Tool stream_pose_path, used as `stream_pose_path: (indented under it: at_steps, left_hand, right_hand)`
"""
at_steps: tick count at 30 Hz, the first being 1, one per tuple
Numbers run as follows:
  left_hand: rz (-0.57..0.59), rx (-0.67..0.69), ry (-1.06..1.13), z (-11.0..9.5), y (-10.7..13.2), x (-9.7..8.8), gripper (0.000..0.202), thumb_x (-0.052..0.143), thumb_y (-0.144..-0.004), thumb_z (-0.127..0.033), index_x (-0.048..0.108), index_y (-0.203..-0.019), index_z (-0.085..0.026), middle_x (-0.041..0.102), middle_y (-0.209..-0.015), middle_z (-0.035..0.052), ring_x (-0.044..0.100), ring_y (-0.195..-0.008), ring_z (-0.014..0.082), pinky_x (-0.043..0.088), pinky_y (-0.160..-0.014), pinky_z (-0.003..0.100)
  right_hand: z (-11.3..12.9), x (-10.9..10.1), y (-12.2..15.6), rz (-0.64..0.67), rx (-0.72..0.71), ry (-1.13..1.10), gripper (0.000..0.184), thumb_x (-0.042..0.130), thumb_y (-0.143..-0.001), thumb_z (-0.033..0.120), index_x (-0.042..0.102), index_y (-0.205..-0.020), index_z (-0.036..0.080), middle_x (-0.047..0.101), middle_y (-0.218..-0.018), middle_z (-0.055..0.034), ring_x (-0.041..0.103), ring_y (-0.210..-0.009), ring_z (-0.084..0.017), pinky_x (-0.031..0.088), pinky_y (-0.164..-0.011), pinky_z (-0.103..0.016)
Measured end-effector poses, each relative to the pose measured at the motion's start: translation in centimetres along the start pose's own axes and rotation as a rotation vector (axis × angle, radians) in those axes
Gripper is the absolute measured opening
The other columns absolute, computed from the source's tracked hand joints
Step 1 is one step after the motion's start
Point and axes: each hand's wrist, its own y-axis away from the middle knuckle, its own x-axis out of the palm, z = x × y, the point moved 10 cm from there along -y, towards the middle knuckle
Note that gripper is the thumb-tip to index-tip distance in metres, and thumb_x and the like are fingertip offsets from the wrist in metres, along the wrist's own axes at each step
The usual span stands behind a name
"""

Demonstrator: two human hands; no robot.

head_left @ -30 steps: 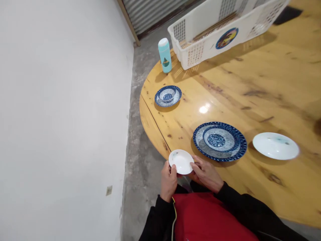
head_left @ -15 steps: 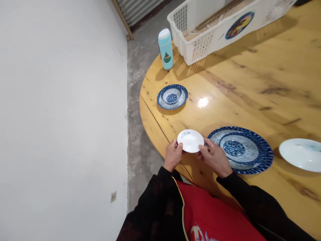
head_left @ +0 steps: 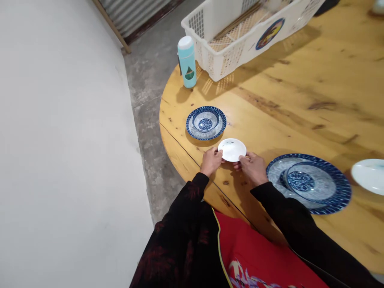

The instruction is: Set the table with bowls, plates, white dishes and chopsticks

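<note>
A small white plate (head_left: 232, 151) with a faint printed mark is held by its rim above the wooden table. My left hand (head_left: 211, 161) pinches its left edge, thumb on top. On its right edge my right hand (head_left: 252, 167) grips, with fingers partly hidden under the rim. Just beyond is a small blue-patterned plate (head_left: 221, 132) carrying a matching small bowl (head_left: 205, 121). To the right of my right hand sits a large blue-patterned plate (head_left: 344, 195) with a bowl (head_left: 322, 182) resting on it; my right forearm overlaps its near left side.
A white plastic basket (head_left: 234, 51) holding long thin sticks stands at the far side of the table (head_left: 270, 120). Beside it is a light blue bottle (head_left: 187, 64) with a white lid. Another white plate (head_left: 370, 176) lies at the right edge. The table's curved edge is at left.
Both hands have carried the small white plate forward, closer to the small blue-patterned plate and away from the large one. The camera view has turned a little.
</note>
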Motion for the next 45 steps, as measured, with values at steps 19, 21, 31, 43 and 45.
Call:
stream_pose_path:
  at_steps: [19,21,31,43,45]
  left_hand:
    - [0.033,0.010,-0.075,0.4,-2.5,0.1,0.021,0.057,-0.095,-0.025,0.059,-0.075,-0.018,0.068,-0.065,0.0013,0.070,-0.062,0.0165,0.058,-0.068,0.027]
    - [0.033,0.004,-0.082,0.3,-2.5,0.1,0.021,0.057,-0.095,-0.025,0.059,-0.075,-0.018,0.067,-0.062,0.0009,0.070,-0.061,0.0167,0.058,-0.068,0.027]
    - [0.020,0.022,-0.087,0.0,-2.3,-0.1,0.017,0.056,-0.095,-0.025,0.063,-0.081,-0.018,0.068,-0.063,0.0002,0.072,-0.062,0.0177,0.056,-0.063,0.026]
    - [0.017,0.007,-0.066,0.3,-2.4,0.0,0.016,0.056,-0.095,-0.024,0.063,-0.083,-0.018,0.069,-0.064,0.0006,0.072,-0.062,0.0178,0.057,-0.060,0.025]
    - [0.018,0.003,-0.065,0.2,-2.4,0.0,0.016,0.056,-0.095,-0.025,0.064,-0.083,-0.017,0.068,-0.064,0.0004,0.072,-0.062,0.0174,0.056,-0.059,0.024]
  right_hand:
    - [0.8,0.4,-0.1,-0.069,0.050,0.038,0.027,0.055,-0.088,0.019,0.063,-0.113,0.011,0.071,-0.069,-0.0103,0.069,-0.056,-0.023,0.055,-0.049,-0.030]
    - [1.0,0.4,0.0,-0.070,0.052,0.041,0.030,0.055,-0.088,0.019,0.063,-0.115,0.009,0.071,-0.069,-0.0105,0.069,-0.056,-0.024,0.056,-0.049,-0.030]
    - [1.1,0.4,0.0,-0.082,0.043,0.035,0.029,0.055,-0.089,0.015,0.063,-0.115,0.007,0.071,-0.066,-0.0080,0.067,-0.051,-0.020,0.052,-0.043,-0.023]
    - [1.2,0.4,0.0,-0.073,0.042,0.023,0.024,0.056,-0.088,0.013,0.062,-0.111,0.009,0.070,-0.066,-0.0062,0.067,-0.052,-0.019,0.052,-0.043,-0.023]
    - [1.2,0.4,-0.1,-0.071,0.044,0.020,0.024,0.056,-0.088,0.013,0.062,-0.111,0.009,0.070,-0.066,-0.0066,0.067,-0.053,-0.019,0.053,-0.044,-0.023]
